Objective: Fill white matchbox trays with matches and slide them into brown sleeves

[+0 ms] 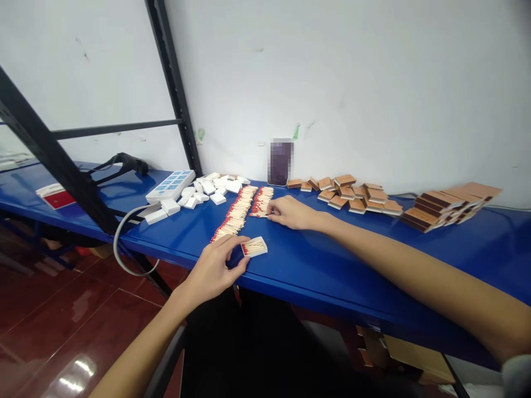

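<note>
Your left hand (215, 266) pinched the filled match tray (254, 247) by the front edge of the table (332, 265). Just behind it, your right hand (290, 213) touched the match row (262, 201), its grip unclear.

A glossy blue desk (332, 265) carries rows of red-tipped wooden matches (236, 213) and, near its front edge, a small white cardboard tray of matches (254, 246). Left lie empty white trays (207, 190) and a white power strip with blue sockets (171, 186); right, brown cardboard sleeves (352, 193).
</note>
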### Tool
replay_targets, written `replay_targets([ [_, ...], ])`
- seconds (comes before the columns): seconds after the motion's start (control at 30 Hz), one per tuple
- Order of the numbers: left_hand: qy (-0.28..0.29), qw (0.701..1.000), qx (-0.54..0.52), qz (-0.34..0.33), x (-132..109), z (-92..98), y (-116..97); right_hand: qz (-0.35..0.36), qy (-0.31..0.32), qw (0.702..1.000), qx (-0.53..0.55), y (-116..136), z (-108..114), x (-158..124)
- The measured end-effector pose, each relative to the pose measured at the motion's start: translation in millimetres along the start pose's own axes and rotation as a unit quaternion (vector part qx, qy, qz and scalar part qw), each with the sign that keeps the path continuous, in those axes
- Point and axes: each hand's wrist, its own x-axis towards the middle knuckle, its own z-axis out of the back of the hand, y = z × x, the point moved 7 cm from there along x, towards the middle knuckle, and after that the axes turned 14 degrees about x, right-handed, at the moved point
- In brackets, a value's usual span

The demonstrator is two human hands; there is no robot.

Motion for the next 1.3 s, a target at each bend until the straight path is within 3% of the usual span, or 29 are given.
replay_targets([
  [0.37, 0.005, 1.000, 0.004, 0.004, 0.4, 0.3, -0.2, 0.013, 0.043, 0.999, 0.021, 2.4, -2.0, -1.2],
  [0.6, 0.004, 0.999, -0.035, 0.026, -0.9, -3.5, 5.0, 0.047, 0.100, 0.992, 0.054, 47.0, 15.5, -18.0],
  [0.73, 0.005, 0.999, -0.040, 0.019, -1.5, -3.7, 4.1, 0.081, 0.167, 0.980, 0.073, 77.5, 0.1, -30.2],
  [0.83, 0.013, 1.000, -0.026, -0.013, -0.9, -2.9, -1.2, 0.082, 0.192, 0.976, 0.068, 83.0, -13.7, -32.8],
  [1.1, 0.017, 0.999, -0.028, -0.022, -0.2, -2.7, -5.6, 0.083, 0.179, 0.975, 0.099, 69.3, -6.5, -26.7],
  [1.3, 0.011, 1.000, -0.012, -0.014, -0.1, -2.4, -4.2, -0.022, -0.003, 0.999, -0.041, 18.8, 2.0, -6.1],
])
